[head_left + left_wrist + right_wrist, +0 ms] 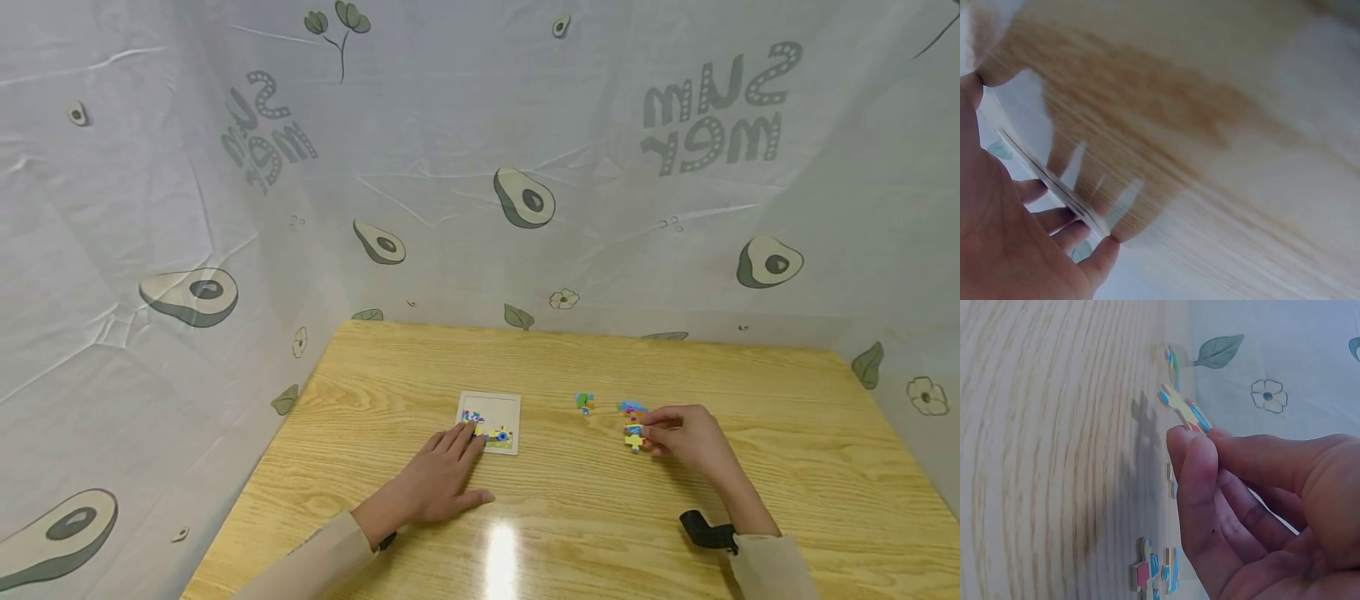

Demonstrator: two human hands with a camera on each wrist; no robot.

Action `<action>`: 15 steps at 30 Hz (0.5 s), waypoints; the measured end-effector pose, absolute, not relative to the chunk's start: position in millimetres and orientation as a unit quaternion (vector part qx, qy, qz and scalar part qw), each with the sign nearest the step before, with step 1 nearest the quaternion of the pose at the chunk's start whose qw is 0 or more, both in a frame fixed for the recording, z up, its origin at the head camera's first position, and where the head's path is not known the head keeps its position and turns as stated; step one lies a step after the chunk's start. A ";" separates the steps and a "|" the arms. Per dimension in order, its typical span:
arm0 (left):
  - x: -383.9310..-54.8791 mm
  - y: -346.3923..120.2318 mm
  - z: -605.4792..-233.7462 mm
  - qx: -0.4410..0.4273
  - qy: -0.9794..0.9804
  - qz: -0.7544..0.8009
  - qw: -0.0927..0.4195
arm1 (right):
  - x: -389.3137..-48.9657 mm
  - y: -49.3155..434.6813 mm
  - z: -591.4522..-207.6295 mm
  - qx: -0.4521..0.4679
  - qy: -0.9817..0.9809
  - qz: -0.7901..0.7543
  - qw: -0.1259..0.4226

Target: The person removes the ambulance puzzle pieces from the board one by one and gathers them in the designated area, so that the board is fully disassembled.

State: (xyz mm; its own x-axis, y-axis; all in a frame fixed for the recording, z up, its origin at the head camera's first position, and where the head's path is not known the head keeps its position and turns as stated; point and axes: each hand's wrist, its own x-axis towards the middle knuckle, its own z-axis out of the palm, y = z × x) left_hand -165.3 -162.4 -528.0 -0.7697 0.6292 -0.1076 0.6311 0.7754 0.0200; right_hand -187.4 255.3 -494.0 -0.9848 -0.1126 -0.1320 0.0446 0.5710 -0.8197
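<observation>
My left hand (438, 479) lies over the lower left of a small pale puzzle board (498, 405), its fingers stretched out on it and the thumb out to the side. In the left wrist view those fingers (1102, 259) meet the edge of the thin board (1054, 181). Colourful pieces (501, 437) fill part of the board's lower half; some are covered by the fingers. Off to the right, my right hand (693, 437) pinches a yellow and blue jigsaw piece (1180, 407) between thumb and fingertips. It is held tilted above the table, casting a shadow.
A green and blue piece (584, 402) lies between board and right hand. Another blue piece (632, 407) lies just behind the right fingers. Several loose pieces (1142, 572) show low in the right wrist view. A patterned curtain (450, 283) borders the wooden table (570, 517).
</observation>
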 end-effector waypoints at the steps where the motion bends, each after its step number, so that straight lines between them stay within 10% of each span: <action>1: -165.2 -162.3 -527.7 0.335 0.941 -0.009 0.054 | -187.4 255.2 -494.3 -0.018 0.884 -0.459 0.086; 15: -165.8 -162.4 -528.8 0.334 0.941 -0.009 0.057 | -193.4 255.0 -502.3 -0.005 0.900 -0.428 0.082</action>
State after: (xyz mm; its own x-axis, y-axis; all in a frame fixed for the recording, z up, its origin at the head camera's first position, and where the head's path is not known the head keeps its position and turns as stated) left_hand -165.8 -162.4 -528.8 -0.7703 0.6275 -0.1134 0.6295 0.7767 0.0222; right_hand -193.4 255.0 -502.3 -0.9863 -0.0799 -0.1440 0.0612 0.6341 -0.7709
